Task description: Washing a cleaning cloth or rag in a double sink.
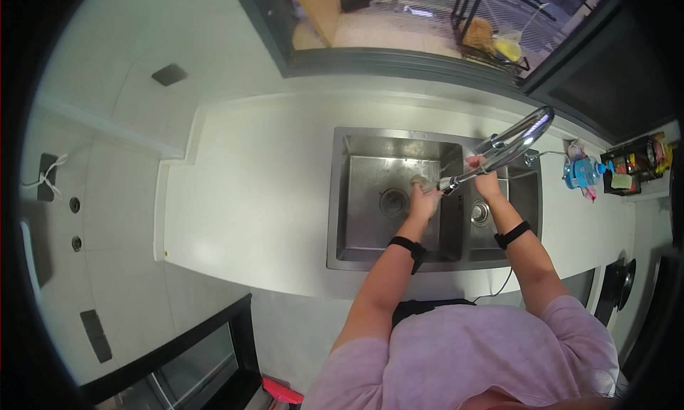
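My left hand (425, 201) is over the large basin of a steel double sink (368, 233), below the spout head of a chrome faucet (491, 161). A small pale, roundish thing (418, 181) is at its fingertips; I cannot tell what it is. My right hand (483, 180) is raised beside the faucet over the smaller basin, its fingers partly hidden behind the spout. Whether it grips the faucet cannot be told. Each wrist wears a black band. Drain strainers lie at the bottom of both basins.
White countertop (246, 196) surrounds the sink. At the right stand a blue pump bottle (582, 173), a pink cloth and a black rack (633, 167) with packets. A window (374, 62) lies behind the sink. A thin dark cable hangs at the counter's front edge.
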A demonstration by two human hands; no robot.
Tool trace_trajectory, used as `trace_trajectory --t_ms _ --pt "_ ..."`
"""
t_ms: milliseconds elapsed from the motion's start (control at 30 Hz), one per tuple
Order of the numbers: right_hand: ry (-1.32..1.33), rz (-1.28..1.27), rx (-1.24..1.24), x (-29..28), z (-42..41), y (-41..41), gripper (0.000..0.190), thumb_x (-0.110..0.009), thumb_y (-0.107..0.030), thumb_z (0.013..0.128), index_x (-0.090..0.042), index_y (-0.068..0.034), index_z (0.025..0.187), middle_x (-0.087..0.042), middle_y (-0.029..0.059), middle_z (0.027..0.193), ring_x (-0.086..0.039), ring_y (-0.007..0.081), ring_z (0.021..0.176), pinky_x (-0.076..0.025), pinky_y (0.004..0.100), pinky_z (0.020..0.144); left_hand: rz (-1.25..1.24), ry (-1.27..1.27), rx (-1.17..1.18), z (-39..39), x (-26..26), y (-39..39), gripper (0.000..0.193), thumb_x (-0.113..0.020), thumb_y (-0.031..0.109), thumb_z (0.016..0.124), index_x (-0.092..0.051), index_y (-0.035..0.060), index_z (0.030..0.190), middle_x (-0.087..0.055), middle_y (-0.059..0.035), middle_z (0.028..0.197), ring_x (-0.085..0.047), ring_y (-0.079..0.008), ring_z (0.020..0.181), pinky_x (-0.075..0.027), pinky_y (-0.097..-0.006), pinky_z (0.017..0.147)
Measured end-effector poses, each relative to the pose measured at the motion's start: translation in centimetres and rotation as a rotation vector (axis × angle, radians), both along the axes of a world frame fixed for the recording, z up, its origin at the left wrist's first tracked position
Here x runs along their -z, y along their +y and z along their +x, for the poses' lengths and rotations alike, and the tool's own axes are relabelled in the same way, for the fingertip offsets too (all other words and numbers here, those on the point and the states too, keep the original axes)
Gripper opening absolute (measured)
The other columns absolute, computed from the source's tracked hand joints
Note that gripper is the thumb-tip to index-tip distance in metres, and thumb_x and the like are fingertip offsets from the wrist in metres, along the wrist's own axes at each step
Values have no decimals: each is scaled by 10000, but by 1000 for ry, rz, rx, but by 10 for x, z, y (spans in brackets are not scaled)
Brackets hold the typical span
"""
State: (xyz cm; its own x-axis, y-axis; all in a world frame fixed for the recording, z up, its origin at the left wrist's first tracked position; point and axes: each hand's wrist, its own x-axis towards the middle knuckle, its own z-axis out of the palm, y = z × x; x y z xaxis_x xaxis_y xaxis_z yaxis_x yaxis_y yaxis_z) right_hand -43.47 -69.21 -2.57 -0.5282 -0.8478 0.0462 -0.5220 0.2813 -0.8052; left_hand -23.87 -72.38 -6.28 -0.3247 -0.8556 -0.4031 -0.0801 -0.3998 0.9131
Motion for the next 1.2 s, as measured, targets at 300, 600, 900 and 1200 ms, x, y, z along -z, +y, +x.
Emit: trace_trajectory --t_ms 300,600,900,1200 --pt "-733 394 -104 -9 64 40 311 -597 -153 834 -546 -80 1132 -577 29 1060 -507 134 1014 -415 296 823 190 38 -125 18 -24 5 368 -603 76 764 -490 -23 1100 -587 -109 974 -561 -163 820 -445 -270 689" --pt "-1529 196 512 134 100 -10 248 -551 -207 815 -559 -92 1035 -606 88 942 -602 258 852 -478 428 738 -131 -393 251 95 15 17 335 -552 79 761 -529 -1 1085 -594 -136 994 -584 -255 889 -460 -340 786" --pt "-537 430 205 161 52 -96 587 -650 -132 730 -399 -63 1257 -536 147 1096 -543 272 940 -465 370 764 -812 -1079 44 205 -35 -15 528 -623 76 700 -493 86 1212 -410 -199 1292 -350 -412 1214 -272 -497 1004" --pt "74 574 -612 154 122 -126 724 -642 -173 711 -328 -158 1363 -304 158 1405 -190 422 1312 -262 502 1044 -624 -1446 129 214 -30 -39 837 -688 320 689 -272 193 1404 -194 -203 1426 -135 -454 1312 -145 -558 1045"
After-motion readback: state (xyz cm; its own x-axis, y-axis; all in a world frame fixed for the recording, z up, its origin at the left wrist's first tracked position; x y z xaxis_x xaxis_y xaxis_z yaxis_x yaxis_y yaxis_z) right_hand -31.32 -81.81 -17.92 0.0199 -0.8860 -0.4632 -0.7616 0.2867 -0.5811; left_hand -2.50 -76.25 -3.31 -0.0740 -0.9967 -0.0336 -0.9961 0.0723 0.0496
